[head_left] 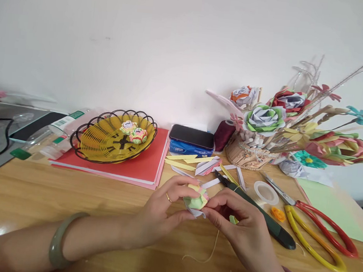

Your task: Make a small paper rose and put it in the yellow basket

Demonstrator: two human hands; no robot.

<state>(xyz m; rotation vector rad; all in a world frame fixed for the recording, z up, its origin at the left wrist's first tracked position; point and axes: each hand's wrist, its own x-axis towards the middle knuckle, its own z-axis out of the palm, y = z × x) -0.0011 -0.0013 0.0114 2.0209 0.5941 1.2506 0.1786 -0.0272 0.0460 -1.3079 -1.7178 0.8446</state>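
The table (105,197) is wood, with a light grain. On its left, towards the wall, lie plastic bottles (39,141) and a red-topped stack of paper (158,155). Just right of the stack sit a blue pack (183,148), a maroon spool (223,133) and a pot (247,153). Nearer lie yellow and pale strips (187,158) and a dark green tool (272,228), set slantwise. On the right are a white reel (266,192), 1 orange curl (278,213), green paper (337,211), and scissors (320,228) with 2 handles, 1 red and 1 yellow.
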